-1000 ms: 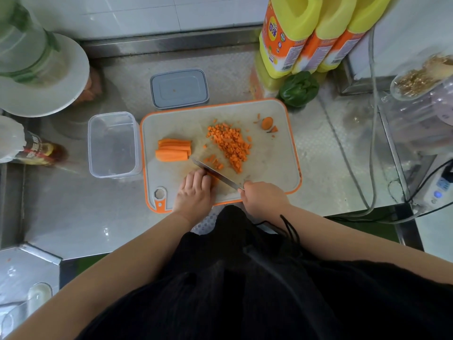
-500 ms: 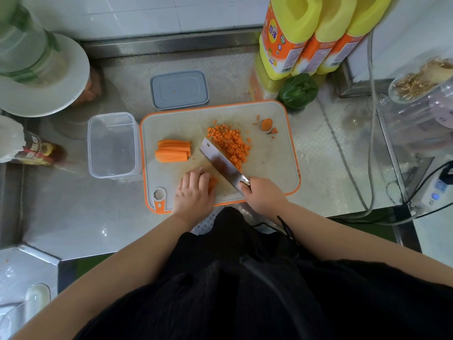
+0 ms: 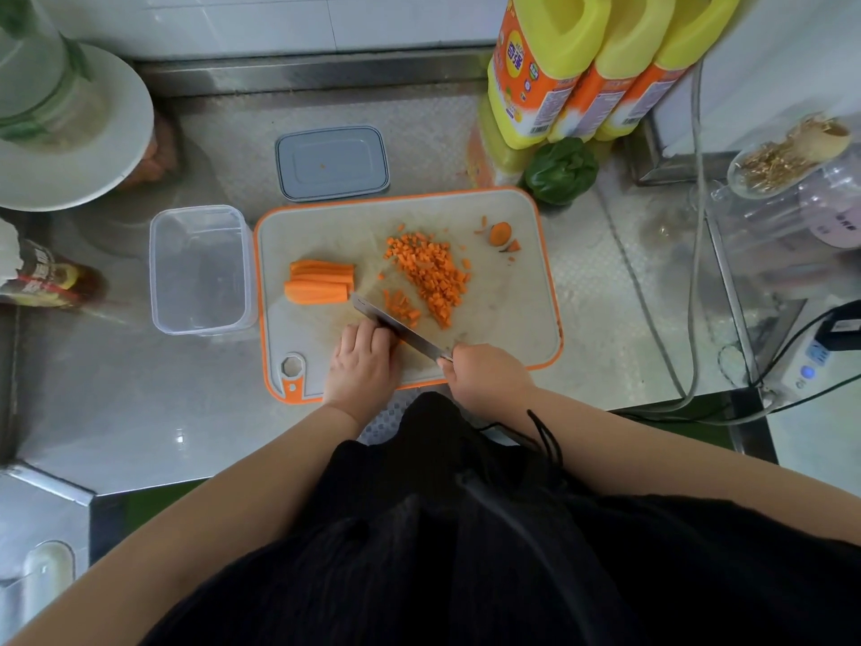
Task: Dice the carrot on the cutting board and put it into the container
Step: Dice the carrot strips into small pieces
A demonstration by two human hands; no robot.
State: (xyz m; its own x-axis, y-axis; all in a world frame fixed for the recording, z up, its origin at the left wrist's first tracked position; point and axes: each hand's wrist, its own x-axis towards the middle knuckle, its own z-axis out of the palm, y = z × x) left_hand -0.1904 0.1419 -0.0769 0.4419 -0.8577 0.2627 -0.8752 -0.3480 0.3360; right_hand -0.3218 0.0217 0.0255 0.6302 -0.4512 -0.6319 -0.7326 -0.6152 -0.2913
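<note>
- Head view: cutting board [image 3: 508, 319], orange-rimmed, sits mid table [image 3: 140, 412], near its front edge.
- Right hand [image 3: 487, 375], fingers wrapped round knife [image 3: 400, 328] handle; blade angled across board's front half, tip toward the carrot sticks [image 3: 320, 287].
- Left hand [image 3: 361, 366] at board's front edge, fingers curled down just left of the blade; what's under them is hidden, can't tell if they grip anything.
- Diced carrot pile [image 3: 431, 272] at board centre, small batch of cuts [image 3: 400, 307] just beside blade.
- Carrot end piece [image 3: 501, 233] at board's back right corner.
- Clear container [image 3: 198, 270] touching board's left edge, nothing in it.
- Grey lid [image 3: 331, 163] behind board.
</note>
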